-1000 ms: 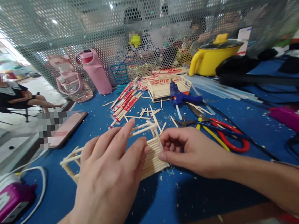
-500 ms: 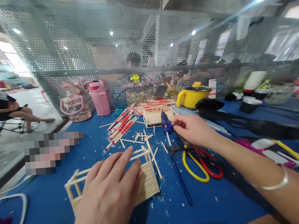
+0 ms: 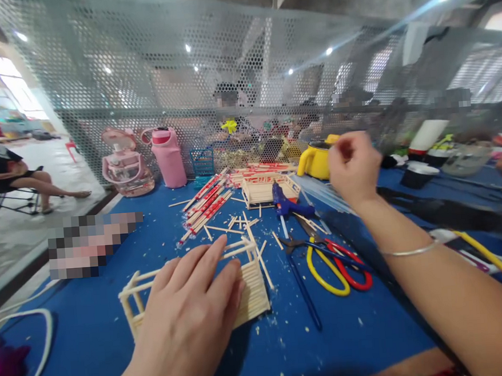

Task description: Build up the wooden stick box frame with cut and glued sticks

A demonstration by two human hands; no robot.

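Note:
My left hand (image 3: pixel 190 307) lies over a small frame glued from wooden sticks (image 3: pixel 252 294), its fingers gripping the upper rail and hiding the middle of the frame. Raised above the table is my right hand (image 3: pixel 355 166), fingers curled in towards the thumb in front of a yellow pot (image 3: pixel 313 159); whatever they may pinch does not show. A blue glue gun (image 3: pixel 283 200) with a glue stick in its back rests against a second stick frame (image 3: pixel 255 194). Blue-handled pliers (image 3: pixel 303 290) and scissors with yellow and red handles (image 3: pixel 329 271) lie between my hands.
Bundles of sticks in red wrappers (image 3: pixel 207 208) and loose stick pieces (image 3: pixel 236 222) lie mid-table. A pink bottle (image 3: pixel 169 159) and a clear pink jug (image 3: pixel 128 171) stand before a perforated screen (image 3: pixel 161 74). White cable (image 3: pixel 48 328) runs at left. Someone sits far left; another person's hand shows at right.
My right hand has lifted away from the glue gun, up and to the right. My left hand stays on the stick frame. The view has shifted slightly.

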